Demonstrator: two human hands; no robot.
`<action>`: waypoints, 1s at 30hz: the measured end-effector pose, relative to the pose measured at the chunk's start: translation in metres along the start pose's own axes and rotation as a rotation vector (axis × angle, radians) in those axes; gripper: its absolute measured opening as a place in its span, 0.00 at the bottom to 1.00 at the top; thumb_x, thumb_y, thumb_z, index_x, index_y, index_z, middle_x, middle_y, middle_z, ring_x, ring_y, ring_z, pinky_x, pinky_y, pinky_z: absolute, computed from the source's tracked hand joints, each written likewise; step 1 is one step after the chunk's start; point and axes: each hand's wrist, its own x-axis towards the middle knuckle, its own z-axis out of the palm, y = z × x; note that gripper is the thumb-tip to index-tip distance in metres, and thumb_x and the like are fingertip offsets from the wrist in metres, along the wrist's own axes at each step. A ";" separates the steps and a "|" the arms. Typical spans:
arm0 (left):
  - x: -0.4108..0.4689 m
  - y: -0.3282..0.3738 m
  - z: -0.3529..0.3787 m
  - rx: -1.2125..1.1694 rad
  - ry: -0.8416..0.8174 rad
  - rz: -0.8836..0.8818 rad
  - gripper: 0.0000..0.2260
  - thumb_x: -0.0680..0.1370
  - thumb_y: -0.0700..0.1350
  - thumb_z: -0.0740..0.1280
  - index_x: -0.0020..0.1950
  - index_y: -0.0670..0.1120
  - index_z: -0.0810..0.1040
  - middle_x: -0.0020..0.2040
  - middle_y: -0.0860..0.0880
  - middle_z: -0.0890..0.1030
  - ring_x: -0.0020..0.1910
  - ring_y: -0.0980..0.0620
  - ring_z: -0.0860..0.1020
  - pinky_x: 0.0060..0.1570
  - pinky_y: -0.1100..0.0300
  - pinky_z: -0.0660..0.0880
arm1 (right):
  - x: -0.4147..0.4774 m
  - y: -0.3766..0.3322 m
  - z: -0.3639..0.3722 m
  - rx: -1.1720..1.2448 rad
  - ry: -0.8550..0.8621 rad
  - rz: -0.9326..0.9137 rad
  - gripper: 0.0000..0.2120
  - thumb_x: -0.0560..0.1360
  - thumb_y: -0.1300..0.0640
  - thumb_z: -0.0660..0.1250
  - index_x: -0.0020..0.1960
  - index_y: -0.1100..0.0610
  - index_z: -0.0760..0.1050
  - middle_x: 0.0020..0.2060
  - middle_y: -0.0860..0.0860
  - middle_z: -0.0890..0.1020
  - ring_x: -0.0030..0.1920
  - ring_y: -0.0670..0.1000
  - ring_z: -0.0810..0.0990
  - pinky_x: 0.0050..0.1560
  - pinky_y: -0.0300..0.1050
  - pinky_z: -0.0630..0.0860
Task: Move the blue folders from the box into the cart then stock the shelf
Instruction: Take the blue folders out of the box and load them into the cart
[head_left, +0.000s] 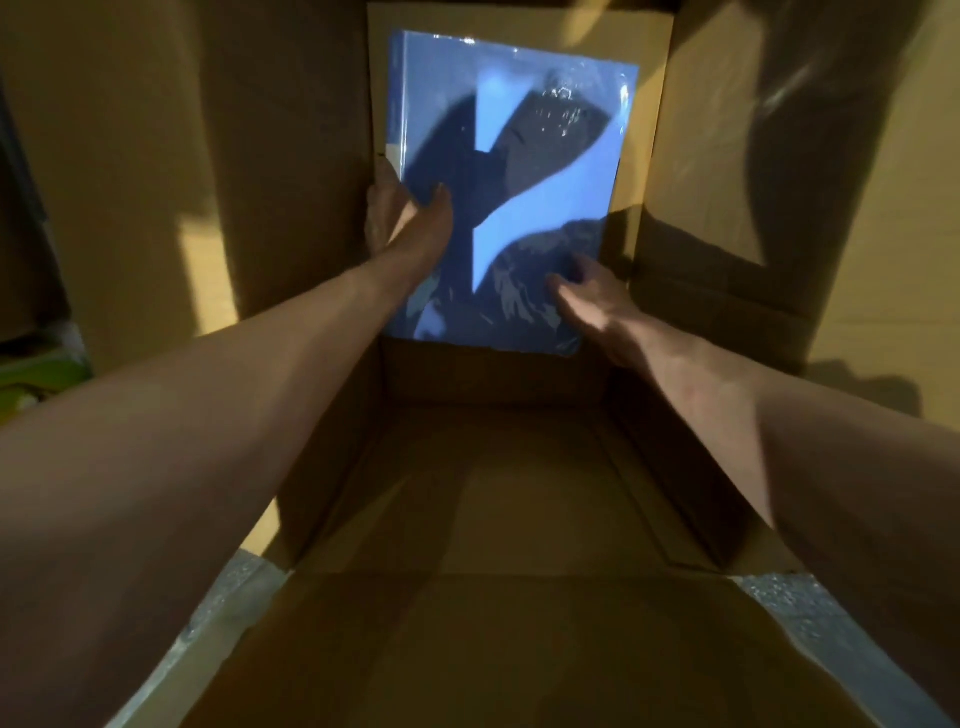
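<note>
Left hand: the left hand (402, 213) clamps the left edge of a flat blue pack of folders (545, 208) in glossy clear plastic wrap. The thumb lies on the face and the fingers go round the side.
Right hand: the right hand (597, 306) lies on the pack's lower right corner, at 4 o'clock of the pack. Blur hides whether its fingers hook the edge or only rest there, so I cannot tell.
Hands together: they are apart, one on each side of the pack, with both bare forearms reaching forward.
Where the folders are: at 12 o'clock in the view, at the far end of a large brown cardboard box (332, 493) with its flaps open. The pack's lower edge sits above the far inner wall. I cannot tell whether it is already lifted or leans on cardboard.
Box: the brown floor at 6 o'clock of the pack shows no other folders. Strips of bubbly clear plastic (249, 587) sit at the near corners, at 7 and 5 o'clock.
Outside the box: something green (41, 374) shows at 9 o'clock, too blurred to name. Neither cart nor shelf is in view.
Risk, slipping: the film looks slick, and a one-sided hold would probably let the pack tilt and slide back into the box.
Risk, snagging: a corner may catch the rim or a flap on the way out, creasing the folders.
Risk, tearing: pinching only the film could rip it and spill loose folders.
Writing: no brand, label or print can be read. Small dark marks on the spine at 11 o'clock are too small to make out.
</note>
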 end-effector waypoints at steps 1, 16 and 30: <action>0.002 0.003 0.000 0.014 0.003 -0.012 0.28 0.81 0.54 0.64 0.77 0.44 0.64 0.72 0.44 0.72 0.70 0.44 0.72 0.63 0.56 0.69 | 0.000 0.001 0.000 0.003 -0.002 0.002 0.27 0.82 0.49 0.61 0.79 0.52 0.60 0.71 0.56 0.72 0.69 0.59 0.73 0.68 0.57 0.72; -0.115 0.068 -0.077 0.155 -0.328 0.252 0.18 0.81 0.56 0.67 0.46 0.40 0.82 0.38 0.42 0.82 0.38 0.44 0.80 0.38 0.55 0.73 | -0.109 -0.059 -0.067 0.015 0.058 -0.065 0.24 0.77 0.37 0.62 0.66 0.52 0.76 0.65 0.54 0.79 0.65 0.59 0.77 0.63 0.57 0.76; -0.359 0.246 -0.318 0.016 -0.153 0.178 0.16 0.81 0.54 0.68 0.38 0.44 0.79 0.31 0.48 0.81 0.27 0.51 0.81 0.34 0.57 0.81 | -0.462 -0.188 -0.184 0.231 -0.093 -0.390 0.23 0.80 0.51 0.67 0.73 0.56 0.70 0.64 0.54 0.76 0.60 0.50 0.77 0.60 0.39 0.74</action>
